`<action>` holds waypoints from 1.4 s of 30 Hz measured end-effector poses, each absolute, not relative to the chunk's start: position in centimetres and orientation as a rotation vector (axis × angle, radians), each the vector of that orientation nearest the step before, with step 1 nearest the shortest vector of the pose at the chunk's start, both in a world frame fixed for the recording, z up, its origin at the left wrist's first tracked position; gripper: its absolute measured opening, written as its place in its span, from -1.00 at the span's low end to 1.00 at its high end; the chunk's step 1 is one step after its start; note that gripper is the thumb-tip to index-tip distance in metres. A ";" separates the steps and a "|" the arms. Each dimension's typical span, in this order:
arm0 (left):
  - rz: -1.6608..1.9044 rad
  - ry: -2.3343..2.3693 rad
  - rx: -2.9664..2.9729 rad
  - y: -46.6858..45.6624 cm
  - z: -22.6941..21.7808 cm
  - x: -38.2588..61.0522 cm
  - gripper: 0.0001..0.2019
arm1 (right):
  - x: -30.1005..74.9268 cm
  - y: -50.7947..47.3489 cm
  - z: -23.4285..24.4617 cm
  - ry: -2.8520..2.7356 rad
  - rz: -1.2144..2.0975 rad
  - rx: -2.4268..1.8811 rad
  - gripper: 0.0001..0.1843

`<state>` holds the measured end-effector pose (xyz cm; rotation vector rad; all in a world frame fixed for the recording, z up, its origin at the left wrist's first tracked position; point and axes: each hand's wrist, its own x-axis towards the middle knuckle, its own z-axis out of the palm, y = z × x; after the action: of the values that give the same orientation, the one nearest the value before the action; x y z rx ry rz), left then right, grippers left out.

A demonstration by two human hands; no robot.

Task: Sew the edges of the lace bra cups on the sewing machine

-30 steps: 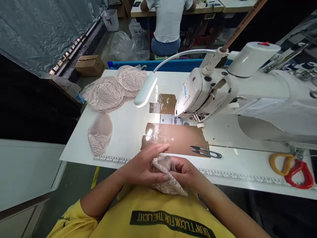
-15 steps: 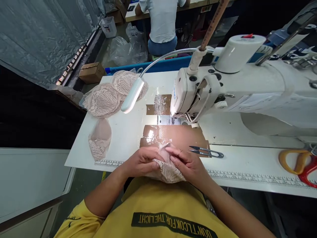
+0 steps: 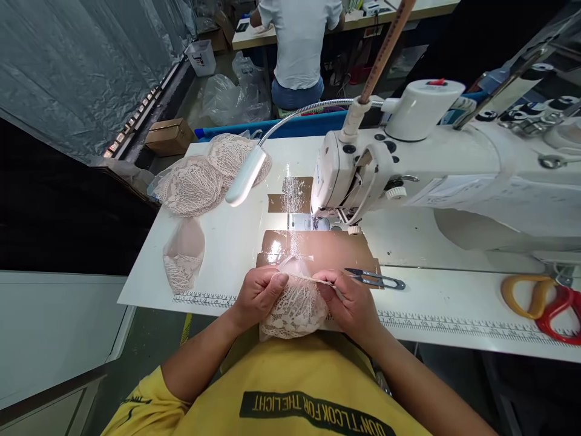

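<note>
A beige lace cup piece (image 3: 294,306) is stretched between both my hands at the near edge of the white sewing table (image 3: 236,242). My left hand (image 3: 256,293) grips its left edge with curled fingers. My right hand (image 3: 351,301) pinches its right edge. The piece hangs partly over my yellow shirt. Just beyond my right hand lie thread snips (image 3: 374,279) on a brown taped patch (image 3: 327,249) in front of the sewing machine's needle area (image 3: 333,221).
A white sewing machine (image 3: 454,175) fills the right side, with a gooseneck lamp (image 3: 247,175) over the table. Lace cups (image 3: 206,175) are stacked at the far left; another piece (image 3: 184,254) lies nearer. Yellow and red scissors (image 3: 544,297) rest at right. A person sits behind.
The lace piece has been turned and spread open between my hands, lace face now showing. My hands moved slightly apart.
</note>
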<state>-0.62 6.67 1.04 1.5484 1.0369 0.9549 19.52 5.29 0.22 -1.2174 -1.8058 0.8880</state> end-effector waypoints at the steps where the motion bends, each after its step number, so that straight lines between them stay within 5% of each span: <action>1: 0.944 1.023 1.572 6.6 1.0 -0.7 -0.50 | 19.6 5.4 0.3 -1.775 0.965 -1.208 -0.80; 12: 0.892 0.908 1.425 6.5 1.3 -1.0 -0.45 | 19.0 5.9 0.9 -1.456 1.780 -0.992 -0.60; 17: 0.958 0.868 0.582 6.1 0.6 -2.0 -0.49 | 18.9 5.3 -0.3 -0.974 1.676 -1.122 -0.59; 21: 0.926 0.589 0.344 4.6 0.2 -1.8 -0.31 | 18.1 5.3 -0.8 -0.865 1.577 -1.086 -0.69; 25: 0.896 0.638 0.388 3.5 0.3 0.1 -0.55 | 16.6 5.3 -0.8 -1.087 1.592 -1.127 -0.76; 31: 0.873 0.800 0.512 3.4 -0.3 -1.1 -0.92 | 16.7 6.3 0.1 -0.619 1.518 -1.097 -0.75; 34: 0.685 0.650 0.857 3.8 0.5 -4.0 -0.76 | 18.0 6.8 0.5 -0.627 1.458 -1.119 -0.72; 36: 0.714 0.661 1.136 4.4 1.9 -5.6 -0.93 | 18.5 6.8 0.8 -0.828 1.559 -1.133 -0.73; 40: 0.804 0.966 1.587 6.0 4.5 -5.8 -0.27 | 17.9 6.1 1.6 -1.410 1.675 -1.042 -0.80; 42: 0.700 0.965 1.638 6.3 4.7 -5.0 -0.36 | 17.4 5.9 2.1 -1.572 1.589 -1.042 -0.81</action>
<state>-4.97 6.28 4.71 1.6378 0.9647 0.7002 17.41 5.87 2.06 -1.0420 -1.5724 1.5888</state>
